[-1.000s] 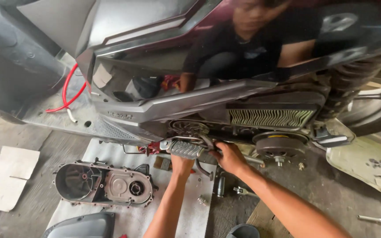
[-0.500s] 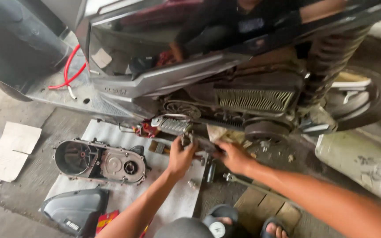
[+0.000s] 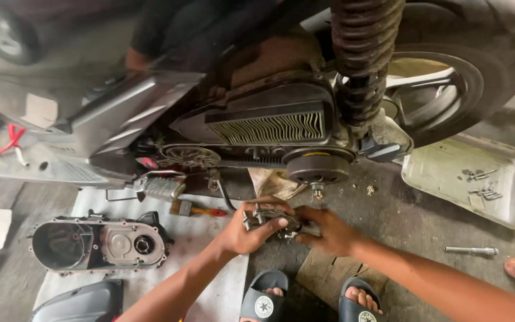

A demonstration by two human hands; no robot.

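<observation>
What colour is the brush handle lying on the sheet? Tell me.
Orange brush handle, seen in the head view, just left of the left hand.

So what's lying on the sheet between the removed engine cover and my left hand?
Head view: bare pale sheet lies between the engine cover and left hand; a brush sits just above that stretch.

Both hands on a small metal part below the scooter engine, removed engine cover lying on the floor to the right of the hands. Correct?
Not quite. The head view shows the engine cover lying left of the hands, not right. Left hand and right hand do hold the small metal part below the engine.
</observation>
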